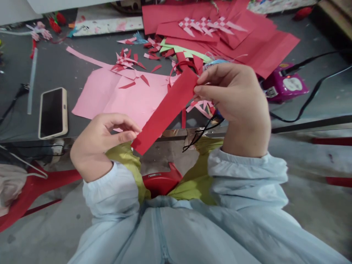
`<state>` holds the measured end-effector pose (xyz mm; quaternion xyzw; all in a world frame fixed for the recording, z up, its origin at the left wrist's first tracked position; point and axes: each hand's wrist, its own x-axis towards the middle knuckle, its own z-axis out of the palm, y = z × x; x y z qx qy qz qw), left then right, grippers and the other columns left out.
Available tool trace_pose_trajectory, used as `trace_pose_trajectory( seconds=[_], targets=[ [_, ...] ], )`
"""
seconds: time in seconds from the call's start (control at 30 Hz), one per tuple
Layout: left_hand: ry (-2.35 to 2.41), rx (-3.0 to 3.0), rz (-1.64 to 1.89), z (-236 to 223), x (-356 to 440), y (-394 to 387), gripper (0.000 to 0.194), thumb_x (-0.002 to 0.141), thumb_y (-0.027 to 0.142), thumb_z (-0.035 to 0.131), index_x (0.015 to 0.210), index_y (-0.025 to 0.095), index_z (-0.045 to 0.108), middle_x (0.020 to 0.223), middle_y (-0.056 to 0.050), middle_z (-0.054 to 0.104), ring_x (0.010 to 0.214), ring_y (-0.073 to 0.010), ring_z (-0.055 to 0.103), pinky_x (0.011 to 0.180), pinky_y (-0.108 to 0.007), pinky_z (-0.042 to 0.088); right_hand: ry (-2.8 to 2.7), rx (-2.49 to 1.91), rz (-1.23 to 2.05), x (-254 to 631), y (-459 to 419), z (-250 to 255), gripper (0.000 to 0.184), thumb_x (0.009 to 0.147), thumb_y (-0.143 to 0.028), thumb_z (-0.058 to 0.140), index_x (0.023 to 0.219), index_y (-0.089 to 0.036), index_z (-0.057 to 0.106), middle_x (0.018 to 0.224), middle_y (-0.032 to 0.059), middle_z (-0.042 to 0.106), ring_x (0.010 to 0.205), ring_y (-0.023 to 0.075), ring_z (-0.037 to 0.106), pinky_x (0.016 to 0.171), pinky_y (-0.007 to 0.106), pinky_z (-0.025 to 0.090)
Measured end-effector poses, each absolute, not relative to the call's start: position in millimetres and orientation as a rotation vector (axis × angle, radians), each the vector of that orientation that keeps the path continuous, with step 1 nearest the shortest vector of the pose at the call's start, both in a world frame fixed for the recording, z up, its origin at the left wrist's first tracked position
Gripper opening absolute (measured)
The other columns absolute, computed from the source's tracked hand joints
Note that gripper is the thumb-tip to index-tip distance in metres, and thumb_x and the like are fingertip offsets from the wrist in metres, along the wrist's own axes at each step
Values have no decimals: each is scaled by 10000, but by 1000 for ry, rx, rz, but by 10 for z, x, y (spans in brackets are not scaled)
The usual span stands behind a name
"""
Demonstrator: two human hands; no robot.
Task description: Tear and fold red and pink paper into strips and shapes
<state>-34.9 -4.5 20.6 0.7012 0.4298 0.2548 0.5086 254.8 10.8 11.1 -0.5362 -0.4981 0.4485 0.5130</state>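
Observation:
Between my two hands a red paper strip [166,112] is held up slantwise, above the table's front edge. My left hand [106,137] pinches its lower left end between thumb and fingers. At the upper right end, my right hand [228,90] grips the strip's corner with thumb and forefinger. Behind the strip lie pink paper sheets [132,97], with red and pink scraps [125,64] scattered over them. Something with thin strings and a black cord, partly hidden, lies on the table below my right hand.
Red paper sheets [261,44] are stacked at the back right, with woven paper fish [203,26] on top. A phone [53,113] lies at the left beside a glue stick [32,80]. A purple power adapter [287,84] with black cables sits at the right.

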Motion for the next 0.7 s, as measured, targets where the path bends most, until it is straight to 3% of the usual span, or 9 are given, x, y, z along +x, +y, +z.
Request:
trace_pose_trajectory(
  seconds=[0.17,0.37,0.5,0.7],
  targets=[
    [1131,1630,966,110,-295,-41,319,695,518,870,890,275,807,824,-63,739,732,-186,694,634,-284,581,-1429,-1291,1166,2452,79,79,164,695,-121,737,756,-234,636,767,16,680,691,154,646,660,327,561],
    [1218,1620,916,72,-93,22,358,682,456,879,935,224,780,886,-70,735,752,-187,682,638,-287,574,-1607,-1182,1314,2253,45,31,133,717,-178,738,793,-207,633,814,12,669,709,139,641,658,300,536],
    [1226,1639,859,35,8,61,255,723,372,841,906,215,755,867,-55,736,730,-175,667,624,-280,536,-1637,-1061,1395,2159,42,-4,197,705,-219,769,836,-192,625,865,16,671,700,116,619,641,276,525],
    [1225,1613,948,4,53,80,163,723,280,825,719,207,680,682,-7,658,602,-141,594,546,-269,472,-1552,-1005,1396,2124,67,-54,289,680,-202,795,921,-181,638,870,12,670,732,116,619,643,260,528]
  ],
)
